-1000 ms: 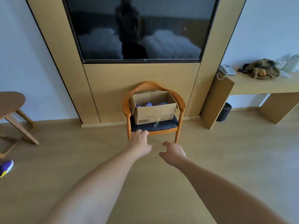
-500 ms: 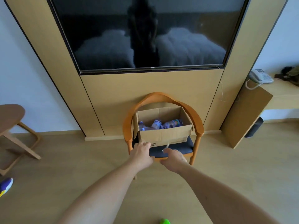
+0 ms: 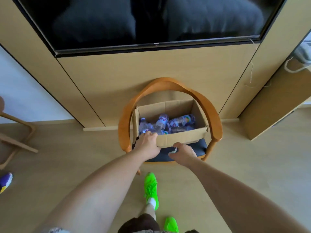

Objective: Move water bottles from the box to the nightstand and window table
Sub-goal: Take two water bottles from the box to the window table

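Beneath the television [image 3: 156, 19], a wooden chair [image 3: 170, 88] holds your cardboard box [image 3: 181, 137] of water bottles [image 3: 161, 121]. Your left hand [image 3: 147, 140] curls over its near rim; your right hand [image 3: 183, 153] pinches a white scrap [image 3: 173, 151].

Bottles [image 3: 168, 123] lie in the box [image 3: 181, 137] on the chair [image 3: 212, 118].

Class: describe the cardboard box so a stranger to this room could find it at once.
Under the big wall television stands a wooden armchair with a curved orange back. The cardboard box sits on its dark seat: open-topped and holding water bottles.
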Tool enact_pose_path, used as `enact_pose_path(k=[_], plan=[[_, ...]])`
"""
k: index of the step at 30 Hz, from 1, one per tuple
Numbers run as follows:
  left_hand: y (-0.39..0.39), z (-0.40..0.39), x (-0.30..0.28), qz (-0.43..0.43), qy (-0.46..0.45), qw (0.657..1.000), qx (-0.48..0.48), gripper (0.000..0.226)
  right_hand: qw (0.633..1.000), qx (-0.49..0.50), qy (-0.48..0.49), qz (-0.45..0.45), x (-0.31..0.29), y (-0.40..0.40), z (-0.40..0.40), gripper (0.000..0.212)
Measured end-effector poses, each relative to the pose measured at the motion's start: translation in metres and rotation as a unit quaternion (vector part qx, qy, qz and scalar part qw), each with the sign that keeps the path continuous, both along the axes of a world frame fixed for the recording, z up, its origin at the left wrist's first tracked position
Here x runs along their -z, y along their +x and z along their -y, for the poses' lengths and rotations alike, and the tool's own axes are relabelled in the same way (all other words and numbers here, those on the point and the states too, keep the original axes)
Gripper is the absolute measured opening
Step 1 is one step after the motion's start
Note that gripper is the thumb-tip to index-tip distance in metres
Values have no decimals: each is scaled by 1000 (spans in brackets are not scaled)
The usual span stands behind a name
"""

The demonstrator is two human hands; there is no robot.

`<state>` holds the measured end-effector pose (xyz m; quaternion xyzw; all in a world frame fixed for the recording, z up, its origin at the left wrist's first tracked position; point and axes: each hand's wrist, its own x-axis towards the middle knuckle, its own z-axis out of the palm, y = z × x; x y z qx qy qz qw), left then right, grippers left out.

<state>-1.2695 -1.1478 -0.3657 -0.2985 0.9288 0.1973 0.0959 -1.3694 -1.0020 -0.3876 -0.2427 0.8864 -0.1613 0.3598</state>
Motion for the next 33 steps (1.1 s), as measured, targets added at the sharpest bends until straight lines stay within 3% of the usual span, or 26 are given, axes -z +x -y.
enact_pose_path(k=[5, 11, 16, 21, 27, 33], plan=[[-60, 51, 29, -2, 25, 1000, 12, 51, 999, 33, 21, 3, 18, -51, 46, 62], [-116, 114, 55, 22, 52, 998, 30, 45, 997, 37, 67, -1, 29, -111, 89, 52], [-139, 144, 78, 51, 80, 995, 22, 47, 991, 26, 128, 0, 49, -149, 106, 62], [-151, 144, 106, 106, 106, 988, 24, 52, 983, 8, 180, 40, 78, -167, 113, 67], [-178, 128, 139, 179, 117, 976, 45, 56, 955, -86, 281, 31, 107, -202, 128, 50], [-196, 108, 162, 274, 103, 955, 54, 47, 954, -140, 264, -14, 143, -241, 143, 59]])
